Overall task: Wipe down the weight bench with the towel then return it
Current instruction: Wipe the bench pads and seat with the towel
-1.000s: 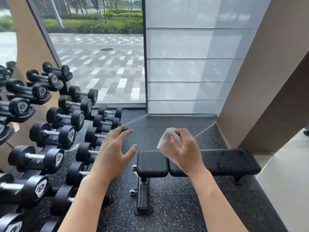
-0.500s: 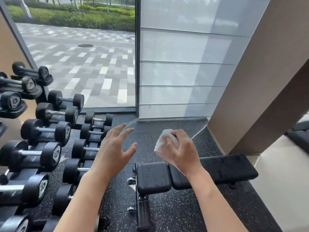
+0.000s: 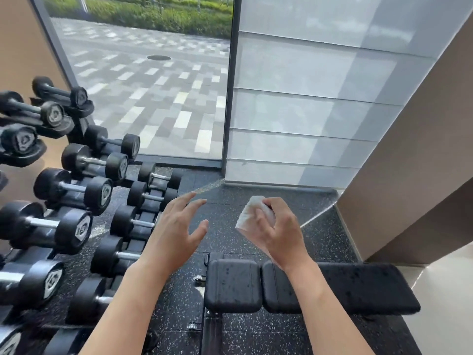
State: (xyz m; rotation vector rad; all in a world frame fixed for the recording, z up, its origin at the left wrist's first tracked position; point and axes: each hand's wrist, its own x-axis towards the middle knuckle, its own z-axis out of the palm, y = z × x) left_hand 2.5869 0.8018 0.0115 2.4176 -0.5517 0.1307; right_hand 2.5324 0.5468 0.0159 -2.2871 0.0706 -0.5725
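A black padded weight bench (image 3: 358, 288) lies flat across the lower middle and right of the view, its short seat pad at the left, with small droplets on its surface. My right hand (image 3: 276, 234) is raised above the bench and grips a crumpled white towel (image 3: 249, 213) in its fingers. My left hand (image 3: 176, 231) hovers beside it to the left, fingers spread and holding nothing, over the speckled floor.
A tiered rack of black dumbbells (image 3: 74, 190) fills the left side. A large window (image 3: 153, 80) and a grey blind (image 3: 307, 111) stand ahead. A beige wall (image 3: 409, 162) closes in on the right. Speckled rubber flooring (image 3: 230, 242) surrounds the bench.
The view has tilted up and shifted, so the bench sits lower in the frame. Both hands stay raised in much the same pose, the right still gripping the towel.
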